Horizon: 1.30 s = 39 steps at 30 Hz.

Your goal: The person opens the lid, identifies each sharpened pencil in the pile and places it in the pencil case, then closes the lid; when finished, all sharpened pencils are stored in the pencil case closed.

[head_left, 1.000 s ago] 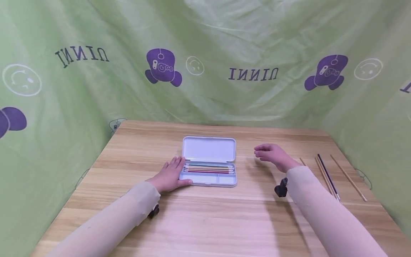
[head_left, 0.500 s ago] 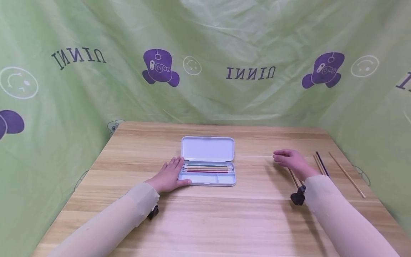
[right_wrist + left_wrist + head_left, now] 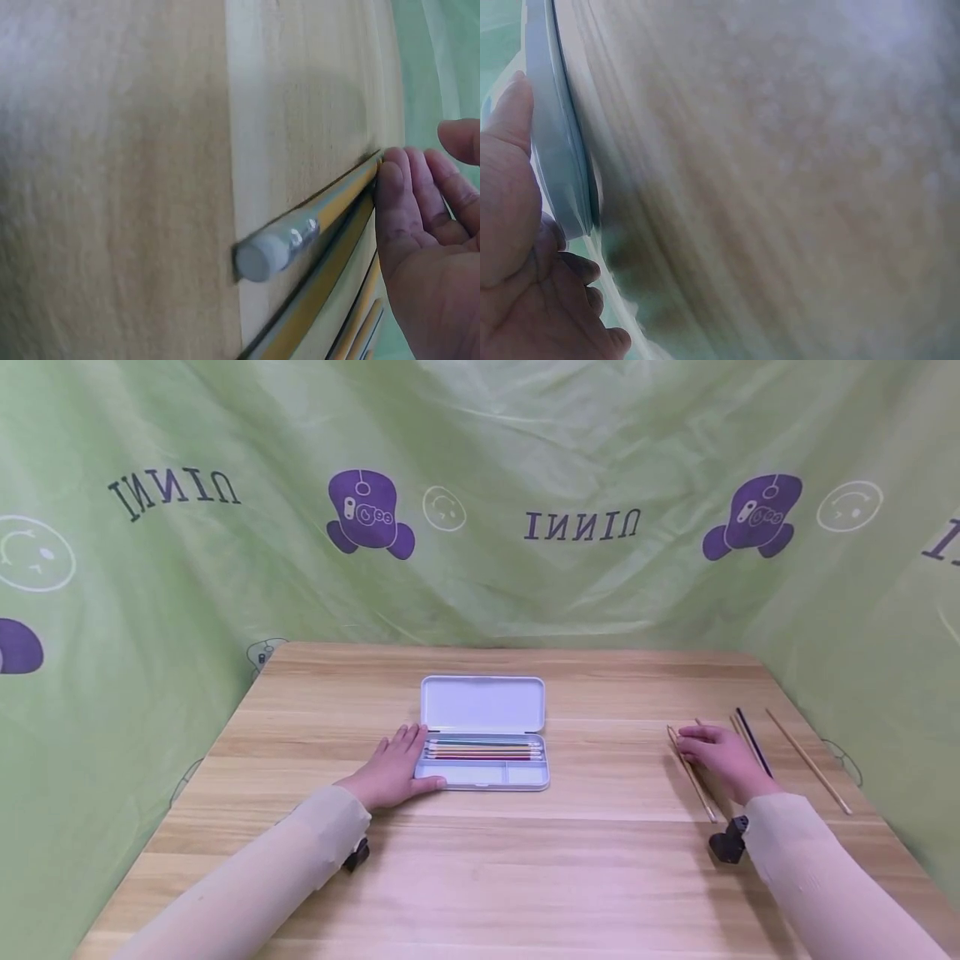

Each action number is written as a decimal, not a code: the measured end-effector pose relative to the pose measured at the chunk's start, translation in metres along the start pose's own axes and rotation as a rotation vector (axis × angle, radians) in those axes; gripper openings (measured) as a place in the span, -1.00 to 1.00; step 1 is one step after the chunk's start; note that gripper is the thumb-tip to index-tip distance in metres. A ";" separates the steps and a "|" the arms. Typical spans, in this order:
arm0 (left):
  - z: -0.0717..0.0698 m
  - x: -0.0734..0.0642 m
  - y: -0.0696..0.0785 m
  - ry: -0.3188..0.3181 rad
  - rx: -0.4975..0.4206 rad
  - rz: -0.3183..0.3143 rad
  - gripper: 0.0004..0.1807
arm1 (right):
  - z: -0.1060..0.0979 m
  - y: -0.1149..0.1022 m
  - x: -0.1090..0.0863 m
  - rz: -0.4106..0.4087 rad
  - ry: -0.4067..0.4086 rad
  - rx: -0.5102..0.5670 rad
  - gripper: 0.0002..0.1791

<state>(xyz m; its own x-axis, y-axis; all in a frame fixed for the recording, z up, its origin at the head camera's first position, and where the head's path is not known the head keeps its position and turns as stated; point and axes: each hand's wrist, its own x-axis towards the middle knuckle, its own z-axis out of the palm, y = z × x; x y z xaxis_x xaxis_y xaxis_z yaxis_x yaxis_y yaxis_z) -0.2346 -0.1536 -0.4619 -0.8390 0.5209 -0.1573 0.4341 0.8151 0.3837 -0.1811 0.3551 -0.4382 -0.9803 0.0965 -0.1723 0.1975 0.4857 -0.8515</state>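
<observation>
A pale pencil case (image 3: 467, 772) lies with its lid raised, several coloured pencils (image 3: 483, 750) in its rear compartment. My left hand (image 3: 392, 771) rests against the case's left side, fingers straight, thumb along the front edge; the left wrist view shows the thumb against the case's outer wall (image 3: 557, 127). Over on the right, my right hand (image 3: 722, 758) is at a yellow pencil (image 3: 694, 779), its fingers just beside the shaft. In the right wrist view the thumb stands apart from the fingers (image 3: 401, 202), and the pencil's white eraser end (image 3: 262, 256) points toward the camera.
Further right lie a dark pencil (image 3: 753, 742), parts of other pencils behind the right hand, and a lone light-brown pencil (image 3: 810, 762) near the table's right edge. A green printed curtain (image 3: 480, 585) closes off the wooden table (image 3: 480, 868) at the back and sides.
My right hand has moved right and down, from beside the case to the loose pencils. The left hand keeps its place on the case.
</observation>
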 end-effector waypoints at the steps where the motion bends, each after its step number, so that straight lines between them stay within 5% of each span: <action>1: 0.001 0.000 -0.001 0.002 0.003 0.001 0.14 | 0.000 0.000 0.000 -0.005 0.005 -0.020 -0.42; 9: -0.004 -0.001 0.004 -0.003 -0.017 -0.003 0.12 | 0.006 -0.004 -0.002 -0.027 0.069 -0.272 -0.46; 18: -0.006 -0.002 0.006 -0.008 -0.010 -0.012 0.12 | 0.020 -0.007 0.000 -0.101 0.069 -0.304 -0.50; 26: -0.005 -0.002 0.005 -0.005 -0.010 -0.007 0.13 | 0.035 -0.006 0.001 -0.087 0.071 -0.273 -0.38; 39: -0.007 -0.003 0.007 -0.009 -0.012 -0.014 0.13 | 0.035 -0.022 0.009 -0.107 0.012 -0.424 -0.63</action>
<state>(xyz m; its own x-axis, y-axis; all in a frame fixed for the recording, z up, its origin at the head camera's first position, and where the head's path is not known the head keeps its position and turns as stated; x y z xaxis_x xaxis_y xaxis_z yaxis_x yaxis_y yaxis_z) -0.2314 -0.1513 -0.4526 -0.8418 0.5119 -0.1713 0.4184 0.8192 0.3922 -0.1946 0.3147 -0.4384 -0.9956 0.0352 -0.0868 0.0796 0.8069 -0.5853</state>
